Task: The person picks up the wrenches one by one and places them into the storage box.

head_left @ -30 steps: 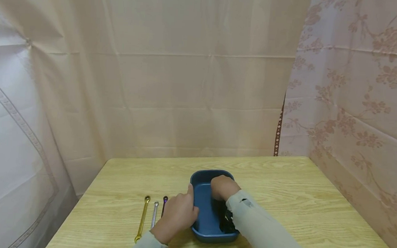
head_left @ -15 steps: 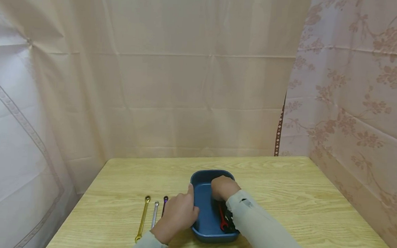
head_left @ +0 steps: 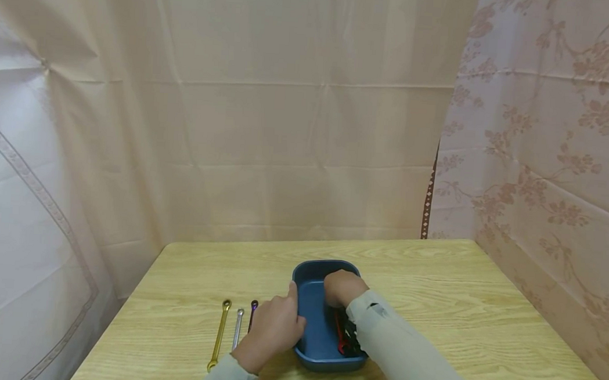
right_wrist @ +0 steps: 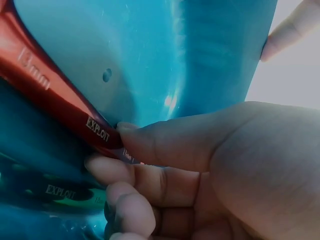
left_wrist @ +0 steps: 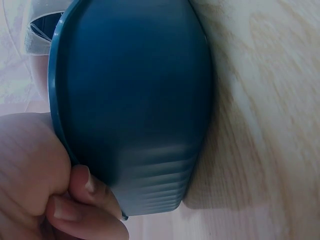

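A deep blue plastic bin (head_left: pixel 319 330) sits on the table. My left hand (head_left: pixel 275 328) grips its left rim; the left wrist view shows the fingers (left_wrist: pixel 90 210) curled at the rim, against the outer wall. My right hand (head_left: pixel 342 288) reaches inside the bin. In the right wrist view, its thumb and index finger pinch a red combination wrench (right_wrist: pixel 60 95), marked 13mm, by the shank. A green wrench (right_wrist: pixel 75 200) lies lower in the bin, partly hidden behind the other fingers. From the head view, the right fingertips are hidden.
Left of the bin, a gold wrench (head_left: pixel 219 336), a silver wrench (head_left: pixel 238 328) and a purple wrench (head_left: pixel 253 309) lie side by side on the wooden table (head_left: pixel 434 291). My left hand partly covers the purple one. Curtains (head_left: pixel 308 126) hang behind and beside the table.
The red wrench has come into view under my right wrist inside the bin, then shifted slightly left at its lower end. Both hands have barely moved.
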Motion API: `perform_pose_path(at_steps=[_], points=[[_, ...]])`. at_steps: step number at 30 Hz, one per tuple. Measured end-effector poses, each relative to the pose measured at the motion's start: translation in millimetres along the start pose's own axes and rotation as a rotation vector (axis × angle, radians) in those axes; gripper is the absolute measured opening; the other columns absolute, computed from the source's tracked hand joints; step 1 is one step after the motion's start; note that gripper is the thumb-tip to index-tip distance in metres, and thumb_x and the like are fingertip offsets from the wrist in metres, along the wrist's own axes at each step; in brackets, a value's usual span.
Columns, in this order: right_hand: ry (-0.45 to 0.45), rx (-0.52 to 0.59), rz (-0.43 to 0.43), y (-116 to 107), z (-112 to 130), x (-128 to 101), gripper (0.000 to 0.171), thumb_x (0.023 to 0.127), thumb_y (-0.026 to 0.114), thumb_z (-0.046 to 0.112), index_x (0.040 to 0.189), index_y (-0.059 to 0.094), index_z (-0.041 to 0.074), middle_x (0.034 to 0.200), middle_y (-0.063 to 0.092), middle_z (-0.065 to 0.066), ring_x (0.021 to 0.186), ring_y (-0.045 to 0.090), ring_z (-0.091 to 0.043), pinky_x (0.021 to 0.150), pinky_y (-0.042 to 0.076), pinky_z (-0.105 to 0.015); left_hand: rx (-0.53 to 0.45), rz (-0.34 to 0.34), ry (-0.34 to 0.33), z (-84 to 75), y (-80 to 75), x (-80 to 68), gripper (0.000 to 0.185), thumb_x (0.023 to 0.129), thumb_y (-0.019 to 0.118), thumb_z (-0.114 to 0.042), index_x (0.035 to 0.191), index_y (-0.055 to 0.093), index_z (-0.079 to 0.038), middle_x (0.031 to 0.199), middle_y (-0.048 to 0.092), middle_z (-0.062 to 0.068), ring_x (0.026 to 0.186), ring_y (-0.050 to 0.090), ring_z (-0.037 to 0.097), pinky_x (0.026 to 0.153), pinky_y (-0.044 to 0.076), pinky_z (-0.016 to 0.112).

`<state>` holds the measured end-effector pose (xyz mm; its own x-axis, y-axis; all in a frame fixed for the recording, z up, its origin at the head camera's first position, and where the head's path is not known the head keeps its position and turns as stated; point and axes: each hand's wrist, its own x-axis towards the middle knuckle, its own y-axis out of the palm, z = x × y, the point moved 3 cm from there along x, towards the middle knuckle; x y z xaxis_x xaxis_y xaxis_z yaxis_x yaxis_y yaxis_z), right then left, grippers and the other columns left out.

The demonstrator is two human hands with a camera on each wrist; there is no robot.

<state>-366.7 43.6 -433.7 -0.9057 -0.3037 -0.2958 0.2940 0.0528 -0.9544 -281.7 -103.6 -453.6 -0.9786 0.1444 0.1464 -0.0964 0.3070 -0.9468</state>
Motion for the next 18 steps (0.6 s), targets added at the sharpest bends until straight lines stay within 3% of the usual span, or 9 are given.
perform_pose_path(at_steps=[18], points=[[0.009, 0.0, 0.031, 0.2, 0.5, -1.0, 0.016, 0.102, 0.058, 0.013, 0.094, 0.071, 0.008, 0.1, 0.065, -0.009, 0.079, 0.058, -0.022, 0.068, 0.045, -0.034, -0.011, 0.004, -0.003, -0.2, -1.1, -0.5, 0.076, 0.092, 0.066, -0.028, 0.156, 0.038, 0.002, 0.051, 0.048, -0.001, 0.04, 0.043, 0.016, 0.04, 0.033, 0.032]])
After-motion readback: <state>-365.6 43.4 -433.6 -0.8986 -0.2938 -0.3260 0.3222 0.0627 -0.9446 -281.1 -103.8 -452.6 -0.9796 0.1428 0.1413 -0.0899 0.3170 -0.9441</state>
